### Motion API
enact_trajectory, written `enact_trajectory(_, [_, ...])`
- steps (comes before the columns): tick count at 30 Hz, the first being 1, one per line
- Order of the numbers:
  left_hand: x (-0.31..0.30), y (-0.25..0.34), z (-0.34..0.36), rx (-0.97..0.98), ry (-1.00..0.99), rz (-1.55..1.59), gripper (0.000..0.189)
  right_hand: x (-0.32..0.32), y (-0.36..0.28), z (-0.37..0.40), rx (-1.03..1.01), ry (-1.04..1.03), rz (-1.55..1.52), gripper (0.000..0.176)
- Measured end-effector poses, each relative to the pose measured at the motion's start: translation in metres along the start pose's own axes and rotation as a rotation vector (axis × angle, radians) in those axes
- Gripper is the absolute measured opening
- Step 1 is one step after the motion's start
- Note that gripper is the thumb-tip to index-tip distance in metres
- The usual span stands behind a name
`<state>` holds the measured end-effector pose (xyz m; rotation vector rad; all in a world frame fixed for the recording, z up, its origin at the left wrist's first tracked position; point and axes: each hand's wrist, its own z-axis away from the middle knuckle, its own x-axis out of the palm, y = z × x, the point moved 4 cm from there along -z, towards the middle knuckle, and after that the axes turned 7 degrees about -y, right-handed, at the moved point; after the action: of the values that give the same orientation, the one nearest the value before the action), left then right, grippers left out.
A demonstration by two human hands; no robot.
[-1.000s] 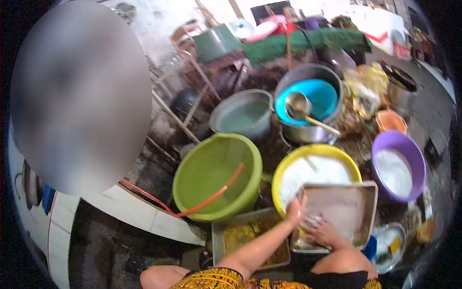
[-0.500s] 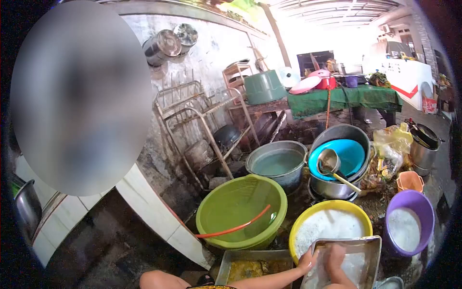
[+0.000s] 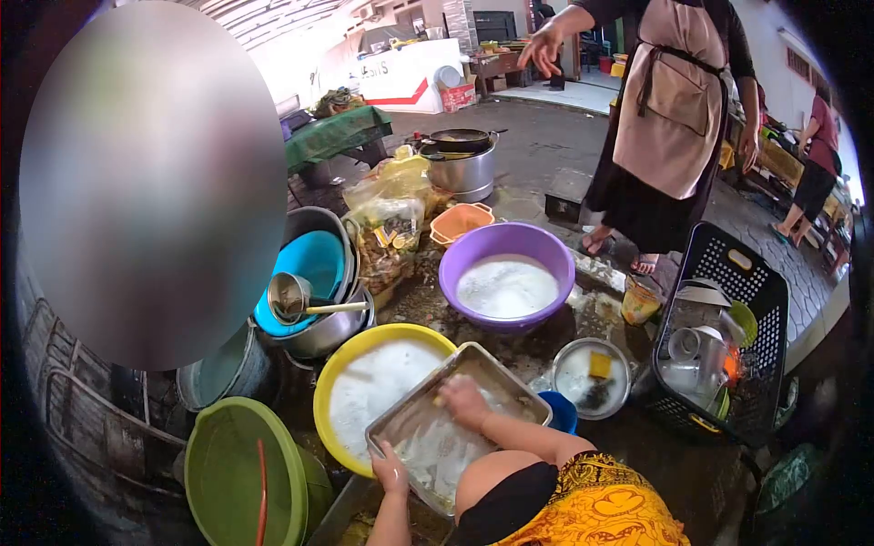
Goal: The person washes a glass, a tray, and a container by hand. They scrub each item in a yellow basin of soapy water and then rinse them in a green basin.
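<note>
A rectangular metal tray (image 3: 440,460) with suds in it is tilted against the yellow basin (image 3: 325,400) of foamy water. My left hand (image 3: 390,469) grips the tray's near left rim, thumb over the edge. Inside the tray, my right hand (image 3: 466,402) is closed and pressed toward the far inner side. A bit of yellow shows at its fingertips, too small to name. Right of the tray stands a round metal bowl (image 3: 566,382) of soapy water with a yellow sponge (image 3: 600,365). A second tray (image 3: 350,500) lies partly hidden underneath, near the green tub (image 3: 202,482).
A purple basin (image 3: 569,264) of suds stands ahead. To the right is a black crate (image 3: 774,337) with cups and dishes. Stacked pots, a blue basin (image 3: 319,250) and a ladle (image 3: 289,296) are at left. An aproned person (image 3: 669,109) stands close by, hand extended.
The view has swung right, bringing the black crate, soapy metal bowl and aproned person into sight. My left hand still holds the tray; my right hand remains inside it.
</note>
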<state>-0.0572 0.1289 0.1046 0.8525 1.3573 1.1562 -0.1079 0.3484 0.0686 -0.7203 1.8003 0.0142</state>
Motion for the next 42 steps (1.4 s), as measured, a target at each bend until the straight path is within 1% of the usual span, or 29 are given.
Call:
enact_trajectory(2, [0.002, -0.001, -0.001, 0.015, 0.013, -0.025, 0.050, -0.040, 0.022, 0.008, 0.591, -0.029, -0.318, 0.034])
enact_trajectory(4, [0.003, -0.018, -0.003, 0.071, 0.099, -0.164, 0.053, 0.002, 0.038, 0.019, 0.517, 0.290, -0.120, 0.035])
enact_trajectory(5, [0.001, -0.012, 0.001, -0.050, 0.044, -0.129, 0.056, 0.005, 0.023, 0.020, 0.530, 0.258, -0.069, 0.039])
enact_trajectory(6, [0.001, -0.025, -0.006, 0.042, 0.128, -0.146, 0.057, -0.001, 0.003, 0.014, 0.534, 0.221, -0.022, 0.043])
enact_trajectory(7, [0.004, -0.041, -0.006, 0.054, 0.160, -0.161, 0.057, 0.005, -0.013, 0.008, 0.502, 0.147, -0.092, 0.053])
enact_trajectory(8, [0.001, -0.017, 0.002, -0.056, 0.085, -0.144, 0.057, 0.012, -0.032, 0.007, 0.461, 0.103, -0.119, 0.053])
enact_trajectory(9, [0.002, -0.017, 0.002, -0.008, 0.091, -0.093, 0.055, 0.019, -0.051, 0.007, 0.384, -0.025, -0.076, 0.058])
enact_trajectory(10, [0.001, -0.019, -0.001, -0.033, 0.126, -0.092, 0.055, 0.021, -0.065, 0.008, 0.311, -0.139, -0.021, 0.062])
enact_trajectory(11, [0.003, -0.019, -0.005, -0.035, 0.095, -0.107, 0.055, 0.024, -0.077, 0.008, 0.181, -0.330, -0.166, 0.062])
enact_trajectory(12, [0.004, -0.018, -0.007, -0.035, 0.059, -0.123, 0.054, 0.023, -0.083, 0.011, 0.163, -0.349, -0.171, 0.062])
enact_trajectory(14, [0.001, -0.001, -0.006, -0.054, 0.072, -0.156, 0.053, 0.019, -0.104, 0.019, -0.489, -0.420, -0.117, 0.062])
enact_trajectory(15, [0.000, 0.004, -0.005, -0.064, 0.067, -0.191, 0.051, 0.017, -0.103, 0.025, -0.546, -0.354, -0.120, 0.053])
enact_trajectory(16, [0.000, -0.004, -0.006, -0.067, 0.080, -0.187, 0.051, 0.011, -0.102, 0.027, -0.559, -0.358, -0.120, 0.053])
enact_trajectory(18, [-0.001, -0.024, -0.012, -0.076, 0.103, -0.253, 0.049, 0.020, -0.099, 0.049, -0.783, -0.966, 0.135, 0.043])
enact_trajectory(20, [-0.012, -0.012, -0.008, -0.065, 0.086, -0.220, 0.051, 0.010, -0.076, 0.066, -0.822, -0.803, -0.118, 0.025])
enact_trajectory(21, [-0.016, -0.008, -0.011, -0.045, 0.073, -0.183, 0.053, 0.007, -0.061, 0.070, -0.825, -0.811, -0.113, 0.025])
enact_trajectory(22, [-0.019, -0.002, -0.014, -0.024, 0.062, -0.138, 0.055, 0.006, -0.033, 0.065, -0.365, -0.924, -0.162, 0.025])
enact_trajectory(23, [-0.024, 0.000, -0.017, -0.110, 0.059, -0.125, 0.055, 0.005, -0.016, 0.064, -0.134, -0.983, -0.173, 0.025])
enact_trajectory(24, [-0.028, -0.018, -0.028, -0.079, 0.108, -0.160, 0.053, 0.001, 0.000, 0.064, 0.101, -1.013, -0.179, 0.025])
enact_trajectory(26, [-0.040, -0.033, -0.036, -0.071, 0.134, -0.157, 0.048, -0.026, 0.005, 0.034, 0.062, -0.683, 0.211, 0.022])
enact_trajectory(27, [-0.044, -0.039, -0.036, -0.075, 0.145, -0.151, 0.048, -0.038, 0.002, 0.021, 0.050, -0.687, 0.216, 0.022])
enact_trajectory(29, [-0.054, -0.052, -0.038, -0.108, 0.178, -0.041, 0.042, -0.075, -0.025, -0.018, -0.377, -0.521, 0.370, 0.029])
enact_trajectory(30, [-0.057, -0.055, -0.038, -0.107, 0.188, -0.036, 0.042, -0.085, -0.032, -0.040, -0.388, -0.520, 0.373, 0.029])
enact_trajectory(32, [-0.062, -0.059, -0.036, -0.117, 0.226, 0.030, 0.037, -0.099, -0.041, -0.091, -0.325, -0.527, 0.424, 0.018])
enact_trajectory(34, [-0.065, -0.067, -0.041, -0.087, 0.244, 0.019, 0.036, -0.077, -0.017, -0.149, -0.341, -0.514, 0.399, 0.015])
enact_trajectory(36, [-0.066, -0.057, -0.042, -0.098, 0.167, -0.018, 0.039, -0.077, -0.030, -0.216, -0.184, -0.403, 0.301, 0.016])
enact_trajectory(38, [-0.066, -0.055, -0.044, -0.115, 0.152, -0.021, 0.045, -0.032, -0.002, -0.279, -0.225, -0.245, 0.152, 0.020])
enact_trajectory(40, [-0.064, -0.063, -0.050, -0.079, 0.167, -0.084, 0.046, 0.005, 0.014, -0.336, -0.142, -0.198, 0.054, 0.026])
enact_trajectory(42, [-0.067, -0.055, -0.050, -0.069, 0.154, -0.037, 0.047, 0.031, 0.016, -0.368, -0.103, -0.048, 0.012, 0.031])
